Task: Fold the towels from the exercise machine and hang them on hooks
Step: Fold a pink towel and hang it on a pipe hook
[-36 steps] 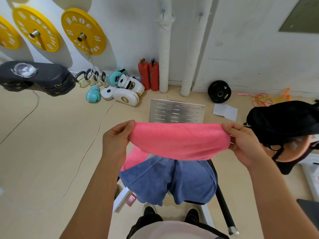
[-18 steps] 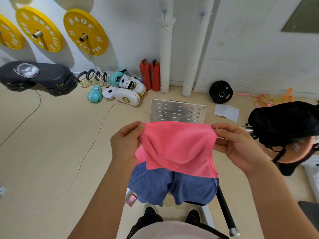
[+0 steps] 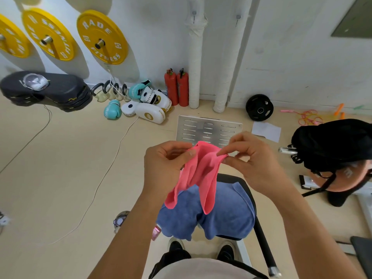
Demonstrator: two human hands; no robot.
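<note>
Head view: the left hand [image 3: 167,168] pinches the top edge of the pink towel [image 3: 198,178] between thumb and curled fingers, and the right hand [image 3: 253,160] pinches the other end of that edge between fingertips and thumb. The hands are close together, each clamped on the pink towel, which is held in the air over the blue towel [image 3: 221,210].

What could go wrong, as a judgement: both grips are only on the top edge, at the very corners, so a slip on either side would let one half drop and the fold would open. The two hanging layers look uneven, so bringing the corners together as they are would likely give a crooked fold. The loose lower ends hang just over the blue towel and could catch on it and drag it off the exercise machine [image 3: 259,226].

The pink towel is thin, soft and limp. It hangs in two narrow flaps from the pinched edge with a hollow between them, the left flap reaching a little less low than the right. Its colour is an even bright pink with no visible pattern. The blue towel is thicker, unfolded, and draped over the dark seat of the machine, sagging in loose lobes at the front
</note>
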